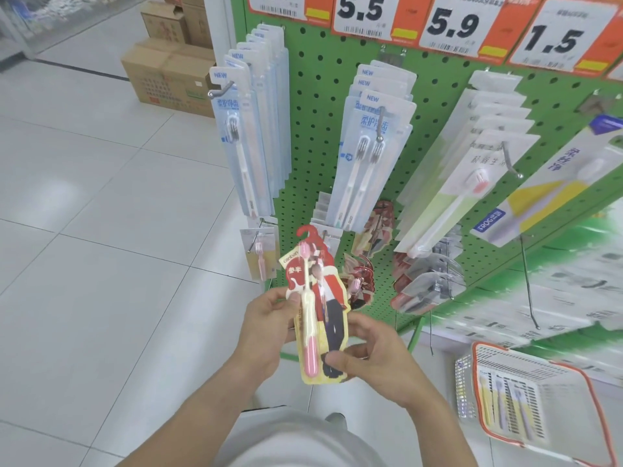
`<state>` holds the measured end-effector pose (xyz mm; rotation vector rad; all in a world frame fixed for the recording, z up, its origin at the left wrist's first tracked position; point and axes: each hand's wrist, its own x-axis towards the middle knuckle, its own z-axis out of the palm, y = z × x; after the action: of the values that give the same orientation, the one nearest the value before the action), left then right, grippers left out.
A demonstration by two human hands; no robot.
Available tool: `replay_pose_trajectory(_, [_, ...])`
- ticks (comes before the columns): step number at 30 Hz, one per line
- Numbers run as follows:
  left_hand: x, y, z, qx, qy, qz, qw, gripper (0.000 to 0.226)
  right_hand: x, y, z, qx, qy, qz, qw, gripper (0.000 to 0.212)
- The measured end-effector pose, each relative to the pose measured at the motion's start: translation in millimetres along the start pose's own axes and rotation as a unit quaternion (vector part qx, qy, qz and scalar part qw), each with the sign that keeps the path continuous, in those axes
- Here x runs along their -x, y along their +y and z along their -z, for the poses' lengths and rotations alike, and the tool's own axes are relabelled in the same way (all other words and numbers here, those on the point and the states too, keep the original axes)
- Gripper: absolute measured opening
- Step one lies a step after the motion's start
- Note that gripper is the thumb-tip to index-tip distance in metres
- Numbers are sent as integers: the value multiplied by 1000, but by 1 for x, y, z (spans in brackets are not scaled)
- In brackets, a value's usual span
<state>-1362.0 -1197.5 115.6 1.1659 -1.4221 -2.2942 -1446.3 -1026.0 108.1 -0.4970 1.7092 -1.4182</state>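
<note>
The green pegboard (320,129) is crowded with hanging packs (367,146), and one could be knocked off if the held pack is swung close. The basket (477,385), low at the right, could be kicked. The toothbrush pack (320,315) is held upright before the board, its left edge clasped in the curled left hand (266,332), its lower right edge pinched by the right hand (374,352); its hook slot (305,235) could be torn if forced.

Open to the left, crowded ahead
Left of the gripped toothbrush pack (332,308) lies bare floor (101,230); just beyond are hanging packs (359,283) on hooks (531,291); a basket (526,362) sits right.
</note>
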Motion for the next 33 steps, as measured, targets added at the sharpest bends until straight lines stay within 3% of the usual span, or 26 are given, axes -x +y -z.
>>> replay_pose_trajectory(7, [3,9,1,40,-12,-3,999,13,0,-1,-6,-36,-3,-10,999,34])
replay_pose_trajectory(13, [11,11,5,-48,-80,11,996,18,-1,3,-5,-63,23,7,998,32])
replay_pose_trajectory(20, [11,10,6,-35,-43,-4,998,19,2,2,-7,-83,-22,-12,996,43])
replay_pose_trajectory(28, [14,17,6,-32,-53,22,998,18,2,7,-9,-109,4,2,994,41])
replay_pose_trajectory(33, [16,20,7,-18,-13,28,999,11,4,9,-9,-105,16,-6,994,41])
